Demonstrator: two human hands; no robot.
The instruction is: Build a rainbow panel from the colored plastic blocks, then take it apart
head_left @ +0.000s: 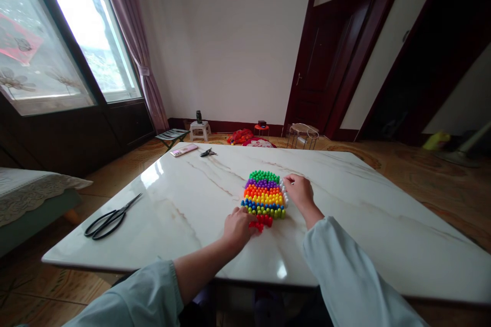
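Note:
On the table lies a block of small, shiny, rounded pegs or beads in coloured rows. Green pieces (264, 176) are at the far end, then purple, orange, yellow pieces (268, 198), blue and lime green. Nearest me is a group of red pieces (264, 222), and white pieces (285, 197) line the right side. My left hand (238, 227) rests at the near left corner, fingers apart, touching or beside the red pieces. My right hand (299, 191) is at the right side by the white pieces, thumb and fingertips pinched together; anything between them is too small to make out.
Black-handled scissors (111, 219) lie at the left of the marble-patterned table (345, 204). A pink phone (184, 150) and a small dark bunch of keys (207, 153) lie near the far edge. Beyond it are a white stool (200, 130) and a round stool (304, 130).

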